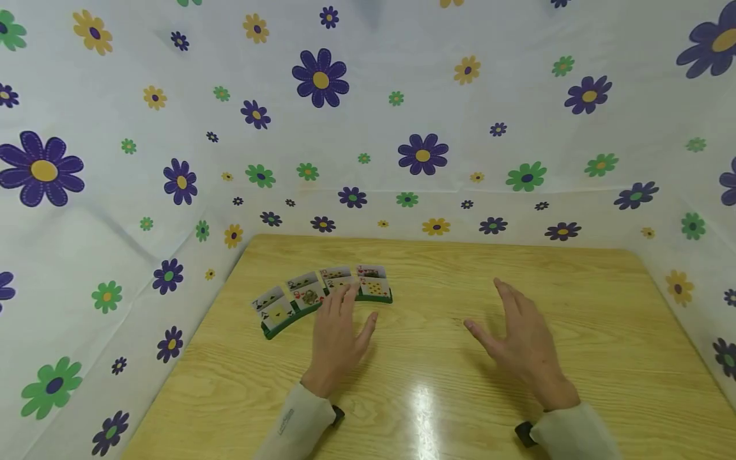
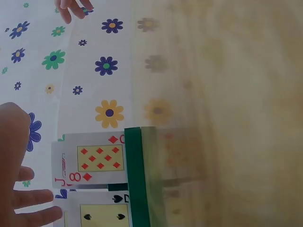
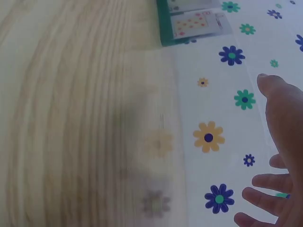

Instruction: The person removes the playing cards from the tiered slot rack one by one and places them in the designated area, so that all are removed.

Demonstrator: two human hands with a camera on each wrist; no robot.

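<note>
Playing cards [image 1: 310, 297] aren't in anyone's grip: left hand [image 1: 336, 335] and right hand [image 1: 526, 342] are empty, fingers loosely out. 4 overlapping pairs stand in a curved green card holder [image 2: 136, 175] on the wood-grain table [image 1: 437, 351], probably staggered for readability.

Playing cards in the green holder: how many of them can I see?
8: one front and one rear each in the leftmost pair, second pair, third pair (partly hidden by the left hand) and rightmost pair along the green holder. More may be hidden behind.
</note>
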